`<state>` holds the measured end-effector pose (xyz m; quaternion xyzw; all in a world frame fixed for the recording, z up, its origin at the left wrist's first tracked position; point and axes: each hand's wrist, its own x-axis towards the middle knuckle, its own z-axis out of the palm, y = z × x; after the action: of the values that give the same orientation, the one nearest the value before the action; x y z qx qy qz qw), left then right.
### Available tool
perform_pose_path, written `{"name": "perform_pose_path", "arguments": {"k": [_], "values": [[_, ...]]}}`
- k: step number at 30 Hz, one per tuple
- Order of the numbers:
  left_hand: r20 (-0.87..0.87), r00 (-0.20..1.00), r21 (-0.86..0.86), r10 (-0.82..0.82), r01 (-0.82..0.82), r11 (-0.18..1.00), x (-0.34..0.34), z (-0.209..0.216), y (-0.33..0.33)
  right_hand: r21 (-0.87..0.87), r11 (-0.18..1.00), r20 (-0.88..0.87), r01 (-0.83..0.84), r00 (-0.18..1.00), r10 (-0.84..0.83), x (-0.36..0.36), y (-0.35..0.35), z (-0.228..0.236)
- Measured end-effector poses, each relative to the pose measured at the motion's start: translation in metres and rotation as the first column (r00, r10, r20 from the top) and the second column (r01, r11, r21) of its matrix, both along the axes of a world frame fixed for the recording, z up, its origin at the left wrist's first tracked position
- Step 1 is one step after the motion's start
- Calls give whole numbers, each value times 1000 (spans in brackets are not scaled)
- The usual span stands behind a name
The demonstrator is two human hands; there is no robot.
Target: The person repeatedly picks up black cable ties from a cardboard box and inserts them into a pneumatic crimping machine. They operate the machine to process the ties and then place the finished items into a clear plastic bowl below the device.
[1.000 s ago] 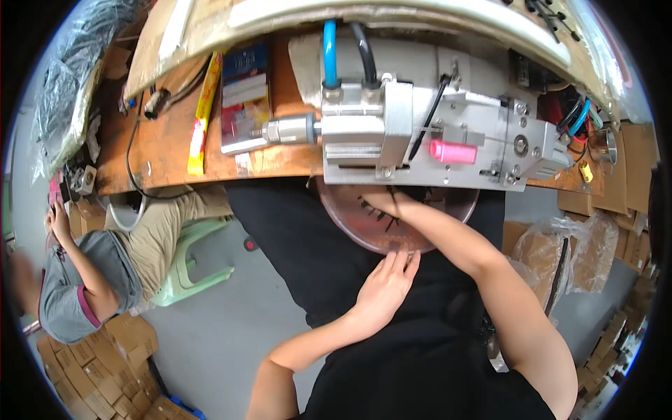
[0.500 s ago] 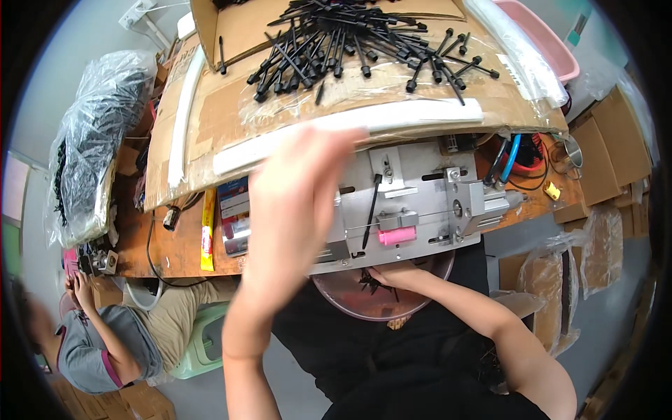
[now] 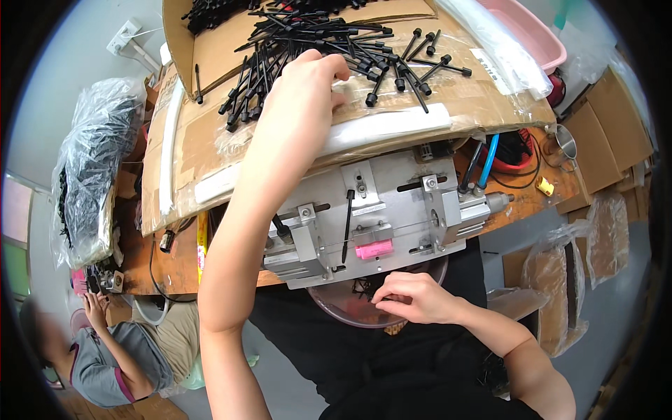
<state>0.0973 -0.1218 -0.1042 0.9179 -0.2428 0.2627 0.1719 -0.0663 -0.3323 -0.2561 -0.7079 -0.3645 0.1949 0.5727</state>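
Left hand [image 3: 304, 87], raised a moment ago, now closes on black rods [image 3: 308, 35] atop the cardboard; right hand [image 3: 413, 297] pinches small parts over the round tray [image 3: 336, 311].

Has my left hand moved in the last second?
Yes. The left hand went from low by the lap, below the metal fixture, up past it to the pile of black pins on the cardboard.

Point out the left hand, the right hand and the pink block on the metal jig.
left hand [image 3: 302, 87], head view, back of the hand.
right hand [image 3: 413, 297], head view, knuckles.
pink block [image 3: 373, 249], head view, its middle.
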Motion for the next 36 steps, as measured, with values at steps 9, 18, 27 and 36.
{"name": "perform_pose_path", "arguments": {"k": [9,18,27,36], "values": [[-2,971,-168,-240,236,957,-15,11,-39,265,953,59,145,984,-166,14,-24,58],[302,907,79,-293,283,956,13,5,-40,346,810,-236,473,880,-412,31,-30,83],[-59,981,-436,-183,140,889,-104,-12,-21,533,706,-331,467,883,-334,62,-12,118],[-270,959,-603,-83,-101,791,-172,-36,-24,450,810,-522,376,847,-102,55,4,129]]}}
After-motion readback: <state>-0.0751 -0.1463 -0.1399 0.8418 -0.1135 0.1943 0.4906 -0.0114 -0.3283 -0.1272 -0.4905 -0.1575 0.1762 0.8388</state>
